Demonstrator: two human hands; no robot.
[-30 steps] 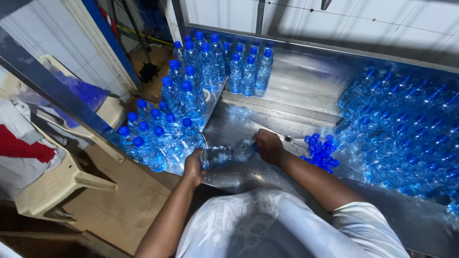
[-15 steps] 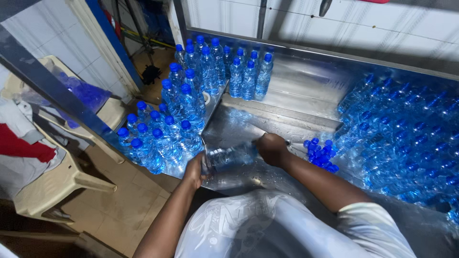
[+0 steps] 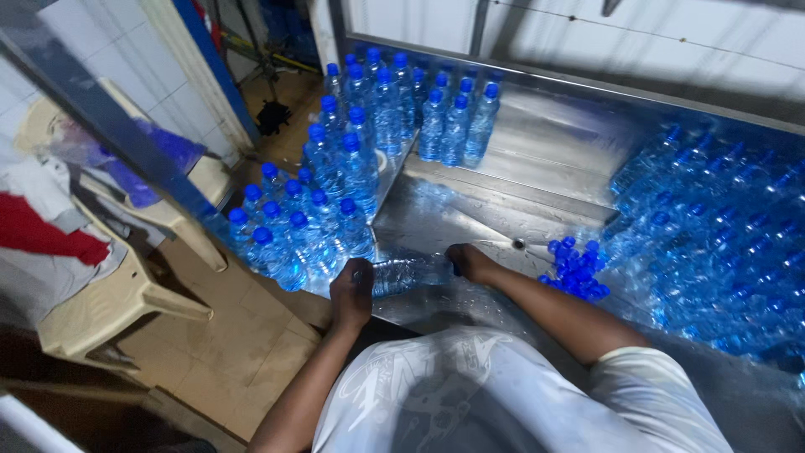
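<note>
Bottle (image 3: 409, 273) lies sideways on the steel counter (image 3: 537, 159), gripped at each end by the left hand (image 3: 352, 294) and right hand (image 3: 471, 262); loose blue caps (image 3: 574, 268) sit at 3 o'clock.

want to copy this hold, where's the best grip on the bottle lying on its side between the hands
Take the bottle by its two ends: it lies sideways across the steel counter, so the left hand cups the base from the left and the right hand takes the cap end from the right.

Bottle (image 3: 411, 273) ends hidden inside both hands, right of the hands bottle pile (image 3: 713, 235) blurred and edge-cut, chair (image 3: 101, 294) left cropped.
</note>
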